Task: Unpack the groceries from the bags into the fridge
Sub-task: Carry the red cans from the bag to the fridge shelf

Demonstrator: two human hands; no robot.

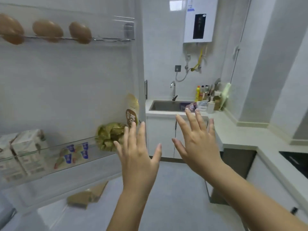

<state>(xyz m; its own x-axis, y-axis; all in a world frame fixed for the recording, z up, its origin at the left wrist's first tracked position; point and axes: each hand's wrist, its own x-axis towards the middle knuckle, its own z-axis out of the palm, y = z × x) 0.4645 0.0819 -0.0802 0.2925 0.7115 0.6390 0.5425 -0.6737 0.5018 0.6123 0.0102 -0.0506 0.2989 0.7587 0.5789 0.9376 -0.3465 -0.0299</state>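
Observation:
The open fridge door (66, 84) fills the left of the head view. Its top rack holds three brown eggs (47, 30). Its lower clear shelf (50, 147) carries white cartons (25, 147), small blue-labelled yoghurt cups (71, 154), a bag of green-wrapped food (108, 135) and a tall brown-labelled packet (132, 110). My left hand (138, 152) is raised with straight spread fingers just right of the shelf's end, empty. My right hand (198, 139) is raised beside it, fingers spread, holding nothing.
A brown paper bag (86, 195) lies on the floor under the door. Straight ahead are a steel sink (168, 105) with a tap, white cabinets, bottles at the counter's corner, and a wall-mounted water heater (200, 19). A counter with a black hob (296, 160) runs along the right.

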